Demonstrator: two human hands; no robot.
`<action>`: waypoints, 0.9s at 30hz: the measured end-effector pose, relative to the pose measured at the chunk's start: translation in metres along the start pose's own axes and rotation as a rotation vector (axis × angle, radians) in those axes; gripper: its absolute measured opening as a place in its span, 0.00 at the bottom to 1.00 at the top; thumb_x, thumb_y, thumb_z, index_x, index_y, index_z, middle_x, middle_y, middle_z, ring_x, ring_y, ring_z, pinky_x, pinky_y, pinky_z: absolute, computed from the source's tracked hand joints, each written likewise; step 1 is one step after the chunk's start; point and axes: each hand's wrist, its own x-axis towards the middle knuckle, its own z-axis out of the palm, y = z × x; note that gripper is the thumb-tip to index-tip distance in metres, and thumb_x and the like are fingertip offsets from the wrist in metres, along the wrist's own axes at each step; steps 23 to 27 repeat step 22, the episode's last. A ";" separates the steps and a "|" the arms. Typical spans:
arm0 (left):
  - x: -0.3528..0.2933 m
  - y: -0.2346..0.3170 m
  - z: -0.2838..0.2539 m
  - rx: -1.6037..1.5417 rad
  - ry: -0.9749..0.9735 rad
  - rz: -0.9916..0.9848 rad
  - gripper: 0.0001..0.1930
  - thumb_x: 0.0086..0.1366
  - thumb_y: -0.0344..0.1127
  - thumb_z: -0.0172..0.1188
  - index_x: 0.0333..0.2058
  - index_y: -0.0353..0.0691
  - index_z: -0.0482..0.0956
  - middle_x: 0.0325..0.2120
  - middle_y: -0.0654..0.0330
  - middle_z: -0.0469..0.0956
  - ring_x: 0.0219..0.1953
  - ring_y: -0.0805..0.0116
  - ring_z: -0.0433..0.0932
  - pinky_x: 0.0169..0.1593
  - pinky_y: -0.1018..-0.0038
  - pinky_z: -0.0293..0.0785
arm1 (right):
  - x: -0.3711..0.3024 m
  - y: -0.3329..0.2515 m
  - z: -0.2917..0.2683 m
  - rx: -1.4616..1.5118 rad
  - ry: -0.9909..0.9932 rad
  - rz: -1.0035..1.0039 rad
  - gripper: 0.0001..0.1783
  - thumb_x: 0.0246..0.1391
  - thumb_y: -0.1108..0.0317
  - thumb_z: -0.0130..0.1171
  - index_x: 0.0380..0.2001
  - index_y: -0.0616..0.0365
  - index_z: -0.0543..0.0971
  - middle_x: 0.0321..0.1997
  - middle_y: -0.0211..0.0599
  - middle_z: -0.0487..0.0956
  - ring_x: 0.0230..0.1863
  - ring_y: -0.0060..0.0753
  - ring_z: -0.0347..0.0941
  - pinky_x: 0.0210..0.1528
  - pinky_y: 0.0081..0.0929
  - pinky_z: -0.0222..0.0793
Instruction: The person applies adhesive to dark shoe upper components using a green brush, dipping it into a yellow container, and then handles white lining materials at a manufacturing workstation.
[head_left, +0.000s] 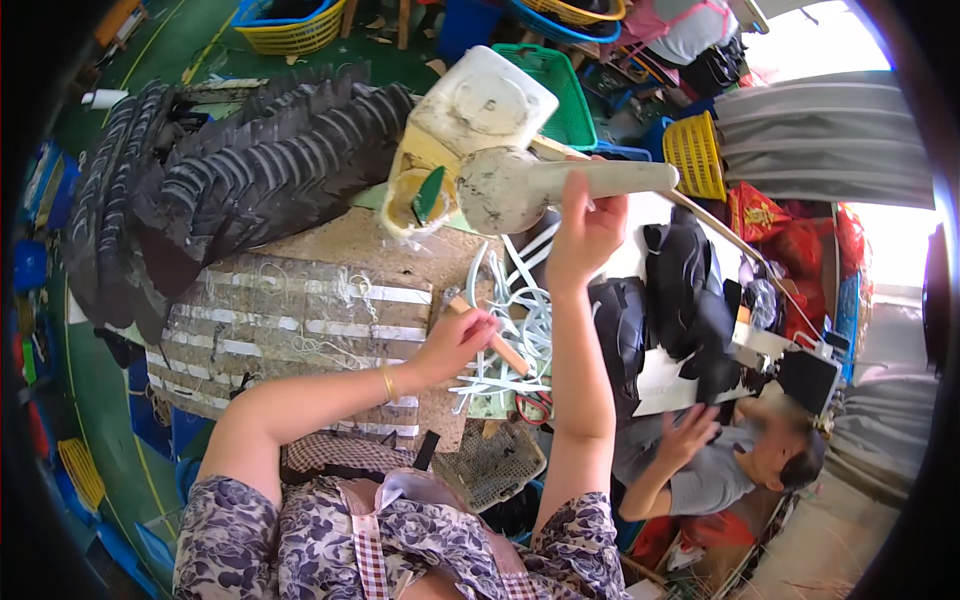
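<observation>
My right hand (588, 225) is raised over the far part of the table, its fingers around the tapering neck of a dirty whitish plastic bottle (500, 190). The bottle lies tilted sideways, its narrow end pointing right. My left hand (460, 345) is closed on a flat light wooden stick (508, 352) above the board. Under and beside that hand lies a tangle of thin white strips (520, 310). Just left of the bottle stands a yellowed cut-open container (405, 205) with a green piece (429, 195) in it. Behind is a white plastic tub (490, 95).
A board with white bands and loose threads (290, 320) lies before me. Stacked dark grey pieces (270, 160) cover the left. Red-handled scissors (533, 407) and a mesh basket (490, 465) are nearer. At right sits a co-worker (730, 460) by black pieces (680, 280).
</observation>
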 end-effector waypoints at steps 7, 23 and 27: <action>-0.102 -0.011 -0.067 0.040 0.129 -0.135 0.09 0.63 0.31 0.52 0.39 0.34 0.72 0.26 0.60 0.76 0.28 0.77 0.75 0.35 0.79 0.71 | -0.022 -0.005 0.047 -0.329 -0.162 -0.384 0.20 0.40 0.67 0.68 0.37 0.59 0.73 0.35 0.37 0.79 0.33 0.37 0.76 0.34 0.27 0.70; -0.178 -0.061 -0.121 -0.048 0.458 -0.167 0.08 0.65 0.28 0.48 0.43 0.35 0.68 0.31 0.62 0.73 0.35 0.78 0.74 0.40 0.80 0.73 | -0.047 -0.009 0.055 -0.273 -0.183 -0.178 0.14 0.49 0.62 0.61 0.37 0.58 0.76 0.35 0.35 0.79 0.32 0.35 0.76 0.37 0.26 0.72; -0.178 -0.061 -0.121 -0.048 0.458 -0.167 0.08 0.65 0.28 0.48 0.43 0.35 0.68 0.31 0.62 0.73 0.35 0.78 0.74 0.40 0.80 0.73 | -0.047 -0.009 0.055 -0.273 -0.183 -0.178 0.14 0.49 0.62 0.61 0.37 0.58 0.76 0.35 0.35 0.79 0.32 0.35 0.76 0.37 0.26 0.72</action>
